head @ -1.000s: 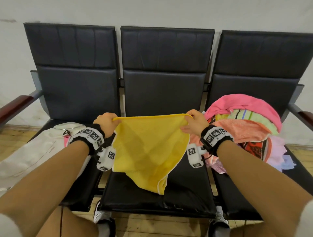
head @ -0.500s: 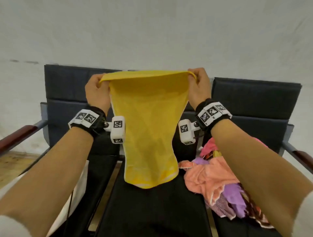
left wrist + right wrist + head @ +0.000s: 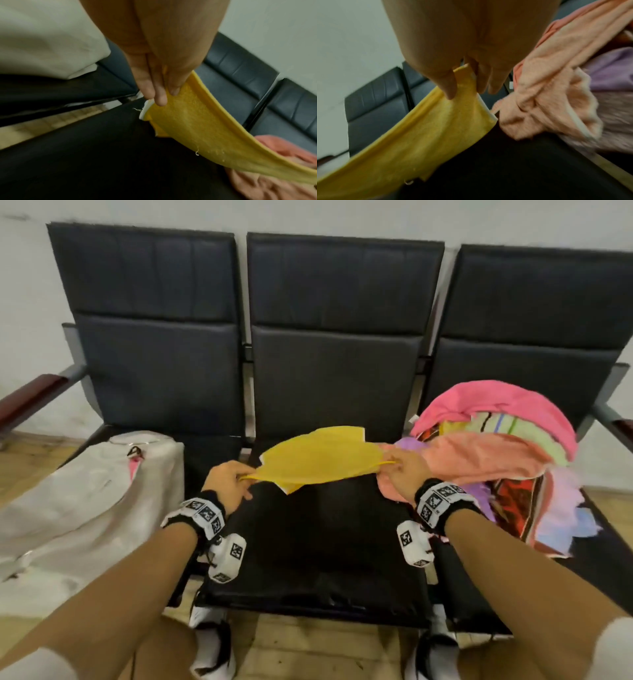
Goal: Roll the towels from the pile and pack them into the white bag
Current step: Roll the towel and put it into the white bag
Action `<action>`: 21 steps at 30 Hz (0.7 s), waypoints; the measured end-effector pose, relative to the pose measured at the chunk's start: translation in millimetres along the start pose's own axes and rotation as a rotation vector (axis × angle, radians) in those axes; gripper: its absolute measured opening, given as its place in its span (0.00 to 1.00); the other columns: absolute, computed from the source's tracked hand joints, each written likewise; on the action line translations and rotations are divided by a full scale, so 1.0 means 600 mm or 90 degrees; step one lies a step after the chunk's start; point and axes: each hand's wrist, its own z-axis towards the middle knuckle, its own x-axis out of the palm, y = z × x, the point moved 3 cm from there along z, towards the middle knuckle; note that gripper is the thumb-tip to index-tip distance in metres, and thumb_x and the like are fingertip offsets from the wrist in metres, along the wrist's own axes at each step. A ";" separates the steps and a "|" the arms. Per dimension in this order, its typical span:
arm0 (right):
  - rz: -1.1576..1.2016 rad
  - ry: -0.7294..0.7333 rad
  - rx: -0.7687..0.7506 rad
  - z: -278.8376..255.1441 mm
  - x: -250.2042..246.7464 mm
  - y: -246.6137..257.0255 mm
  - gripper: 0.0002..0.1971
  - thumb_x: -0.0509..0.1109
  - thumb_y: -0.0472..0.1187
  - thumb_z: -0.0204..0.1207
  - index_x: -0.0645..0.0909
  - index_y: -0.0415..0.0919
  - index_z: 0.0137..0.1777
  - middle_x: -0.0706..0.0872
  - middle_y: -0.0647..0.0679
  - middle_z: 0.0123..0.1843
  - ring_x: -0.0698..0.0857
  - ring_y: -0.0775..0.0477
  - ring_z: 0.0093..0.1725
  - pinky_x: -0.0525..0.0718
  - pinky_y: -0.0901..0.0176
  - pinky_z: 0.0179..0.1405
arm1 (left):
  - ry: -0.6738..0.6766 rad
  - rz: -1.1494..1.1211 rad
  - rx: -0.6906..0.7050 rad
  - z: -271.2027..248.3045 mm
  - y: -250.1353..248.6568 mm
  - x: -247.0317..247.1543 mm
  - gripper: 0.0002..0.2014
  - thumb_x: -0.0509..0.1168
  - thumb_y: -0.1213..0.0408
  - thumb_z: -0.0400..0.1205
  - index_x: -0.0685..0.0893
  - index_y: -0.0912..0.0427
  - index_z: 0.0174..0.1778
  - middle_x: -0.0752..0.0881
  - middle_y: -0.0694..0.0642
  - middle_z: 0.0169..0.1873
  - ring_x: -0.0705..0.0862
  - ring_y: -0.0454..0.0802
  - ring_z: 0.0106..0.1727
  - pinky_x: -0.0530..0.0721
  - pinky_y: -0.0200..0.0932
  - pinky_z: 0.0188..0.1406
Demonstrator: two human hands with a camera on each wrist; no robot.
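Fingers [image 3: 160, 94] of both hands pinch yellow towel [image 3: 318, 460] corners above seat [image 3: 325, 542].

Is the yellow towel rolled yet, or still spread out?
Spread, not rolled: the yellow towel is stretched flat between the left hand and right hand, each pinching a corner above the black middle seat.

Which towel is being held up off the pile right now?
The yellow towel, stretched between the left hand and right hand above the middle seat; the others lie heaped on the right seat.

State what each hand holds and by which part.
Both hold the yellow towel: left hand pinches its left corner, right hand its right corner.
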 end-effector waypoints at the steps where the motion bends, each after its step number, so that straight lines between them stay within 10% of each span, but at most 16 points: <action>1: -0.031 0.035 0.017 -0.019 0.025 -0.022 0.16 0.61 0.48 0.72 0.89 0.42 0.46 0.90 0.45 0.49 0.85 0.43 0.50 0.80 0.54 0.53 | 0.034 0.007 -0.022 -0.019 0.026 0.024 0.14 0.67 0.78 0.80 0.89 0.52 0.43 0.89 0.56 0.47 0.88 0.47 0.33 0.89 0.44 0.38; 8: -0.162 0.214 0.056 -0.151 0.170 -0.171 0.05 0.70 0.39 0.78 0.88 0.45 0.49 0.88 0.44 0.57 0.81 0.40 0.67 0.78 0.46 0.70 | 0.232 0.218 -0.045 -0.132 0.141 0.129 0.12 0.67 0.74 0.80 0.92 0.61 0.55 0.88 0.57 0.61 0.84 0.59 0.65 0.79 0.46 0.67; 11: -0.172 0.275 0.015 -0.203 0.197 -0.182 0.08 0.67 0.36 0.78 0.83 0.49 0.41 0.84 0.48 0.48 0.84 0.41 0.52 0.82 0.42 0.61 | 0.271 0.253 -0.073 -0.169 0.182 0.152 0.14 0.66 0.70 0.83 0.90 0.56 0.62 0.86 0.53 0.66 0.83 0.55 0.68 0.78 0.46 0.71; 16: -0.198 0.311 0.034 -0.249 0.212 -0.195 0.11 0.64 0.38 0.82 0.88 0.45 0.57 0.86 0.49 0.60 0.84 0.44 0.59 0.82 0.53 0.61 | 0.201 0.263 0.016 -0.210 0.214 0.164 0.12 0.69 0.70 0.81 0.91 0.57 0.59 0.87 0.54 0.64 0.79 0.55 0.71 0.74 0.46 0.75; 21: -0.166 0.279 -0.004 -0.264 0.215 -0.197 0.08 0.69 0.44 0.82 0.90 0.47 0.50 0.86 0.51 0.51 0.83 0.48 0.51 0.83 0.49 0.57 | 0.118 0.222 0.046 -0.226 0.223 0.162 0.07 0.72 0.63 0.81 0.92 0.56 0.54 0.89 0.52 0.58 0.79 0.56 0.68 0.75 0.56 0.73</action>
